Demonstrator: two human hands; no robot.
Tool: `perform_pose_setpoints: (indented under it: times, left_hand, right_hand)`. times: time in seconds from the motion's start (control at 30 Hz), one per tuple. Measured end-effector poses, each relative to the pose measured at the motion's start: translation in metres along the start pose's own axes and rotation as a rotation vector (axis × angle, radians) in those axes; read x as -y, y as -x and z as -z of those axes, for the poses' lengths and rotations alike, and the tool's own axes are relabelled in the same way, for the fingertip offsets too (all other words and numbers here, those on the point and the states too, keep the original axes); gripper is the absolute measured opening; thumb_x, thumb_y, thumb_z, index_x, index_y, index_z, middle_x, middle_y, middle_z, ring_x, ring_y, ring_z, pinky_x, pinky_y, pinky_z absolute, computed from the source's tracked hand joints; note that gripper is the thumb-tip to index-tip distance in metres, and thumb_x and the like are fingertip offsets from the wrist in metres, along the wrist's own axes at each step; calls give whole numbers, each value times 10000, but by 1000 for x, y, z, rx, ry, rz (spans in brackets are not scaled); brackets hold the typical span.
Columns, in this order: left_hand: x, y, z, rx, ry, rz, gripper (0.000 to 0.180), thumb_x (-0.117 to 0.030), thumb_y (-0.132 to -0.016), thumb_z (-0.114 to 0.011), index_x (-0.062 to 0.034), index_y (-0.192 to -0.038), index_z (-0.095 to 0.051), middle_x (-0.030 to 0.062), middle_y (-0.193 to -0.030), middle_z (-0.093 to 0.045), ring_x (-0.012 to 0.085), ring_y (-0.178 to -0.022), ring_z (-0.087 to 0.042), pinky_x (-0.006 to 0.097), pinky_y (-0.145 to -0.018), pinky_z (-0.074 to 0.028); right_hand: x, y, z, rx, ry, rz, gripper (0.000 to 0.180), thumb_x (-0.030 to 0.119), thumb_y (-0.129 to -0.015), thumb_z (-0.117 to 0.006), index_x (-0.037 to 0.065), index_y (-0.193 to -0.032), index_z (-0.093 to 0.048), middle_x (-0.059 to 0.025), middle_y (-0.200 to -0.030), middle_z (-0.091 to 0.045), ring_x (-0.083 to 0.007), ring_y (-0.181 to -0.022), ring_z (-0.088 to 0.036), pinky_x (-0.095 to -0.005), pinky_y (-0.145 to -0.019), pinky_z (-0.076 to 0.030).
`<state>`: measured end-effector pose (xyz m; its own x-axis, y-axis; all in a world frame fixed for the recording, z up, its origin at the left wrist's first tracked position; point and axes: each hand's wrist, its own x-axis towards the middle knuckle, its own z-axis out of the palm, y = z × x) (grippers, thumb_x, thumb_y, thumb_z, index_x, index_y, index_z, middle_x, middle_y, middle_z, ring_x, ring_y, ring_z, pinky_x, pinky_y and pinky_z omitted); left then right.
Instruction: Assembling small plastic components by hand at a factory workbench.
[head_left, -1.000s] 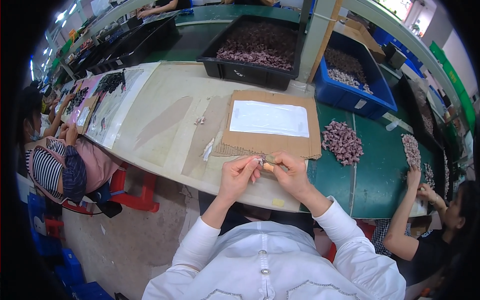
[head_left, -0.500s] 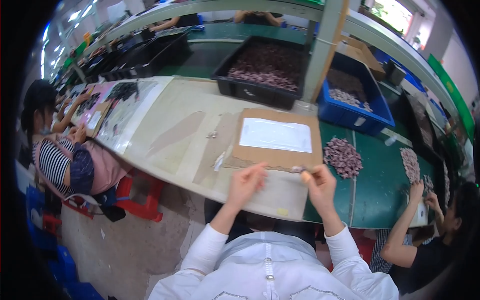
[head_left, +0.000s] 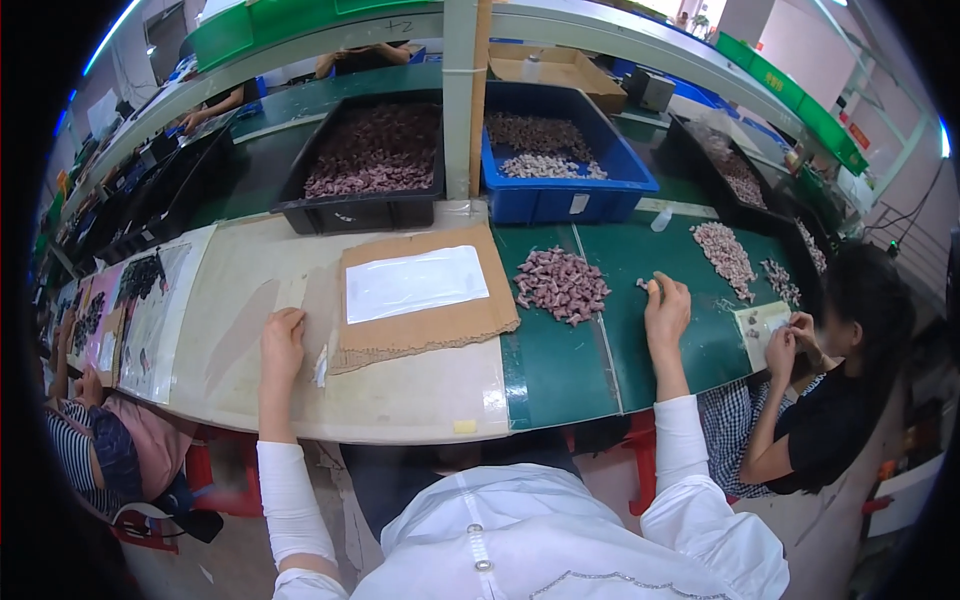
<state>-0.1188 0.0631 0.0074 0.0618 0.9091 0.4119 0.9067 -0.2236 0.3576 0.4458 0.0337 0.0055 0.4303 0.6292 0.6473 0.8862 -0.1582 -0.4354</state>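
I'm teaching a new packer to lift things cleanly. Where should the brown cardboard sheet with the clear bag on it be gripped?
Probably at the cardboard sheet near-left corner, coming from the left beside the left hand. It lies flat, and that corner overhangs the pale mat slightly, clear of the clear bag and the bead pile.

The small piece (head_left: 651, 285) under the right hand (head_left: 667, 312) is too small (and half covered) to identify.

Long green workbench (head_left: 560, 375), green overhead shelf (head_left: 330, 20) (bright strip lighting above).

green table (head_left: 560, 370), blue bin (head_left: 600, 195), brown cardboard (head_left: 430, 325)
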Motion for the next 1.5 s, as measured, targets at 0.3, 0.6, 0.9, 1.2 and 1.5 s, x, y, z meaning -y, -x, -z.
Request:
perform_pose_setpoints:
  times: [0.3, 0.6, 0.9, 1.2, 1.5]
  left_hand:
    - [-54, -4, 9, -132, 296, 120, 259, 96, -712, -592, 32, -960, -633, 154, -819, -576, 262, -722, -578, 321, -687, -471]
    - [-127, 59, -32, 23, 1247, 437, 142, 42, -771, -634, 48, -913, -641, 71, -781, -631, 111, -614, -597, 218, -581, -493]
    - [-138, 63, -40, 110, 1244, 451, 153, 16, -805, -618, 56, -953, -624, 59, -746, -628, 103, -627, -601, 215, -570, -502]
    - [-136, 48, -46, 134, 1207, 401, 145, -24, -826, -625, 37, -957, -633, 42, -764, -630, 75, -607, -573, 197, -546, -474]
    - [-134, 60, -40, 124, 1175, 354, 115, -8, -830, -600, 51, -924, -628, 29, -688, -590, 86, -591, -538, 213, -543, -436]
  right_hand:
    - [79, 39, 2, 323, -272, 268, 103, 99, -744, -661, 49, -833, -639, -131, -811, -610, -314, -786, -571, -401, -683, -463]
    - [82, 59, 7, 404, -321, 200, 181, 80, -679, -722, 35, -782, -580, -92, -694, -569, -266, -666, -564, -368, -622, -460]
    - [78, 62, 8, 442, -368, 287, 116, 22, -715, -630, 17, -830, -635, -169, -762, -606, -339, -744, -595, -412, -688, -480]
    - [83, 53, 8, 497, -515, 64, 138, 43, -751, -622, 35, -885, -655, -164, -805, -618, -336, -731, -595, -399, -670, -479]
    - [115, 54, 9, 461, -196, 522, 237, 243, -681, -718, 54, -786, -620, -141, -780, -556, -302, -811, -562, -388, -694, -487]
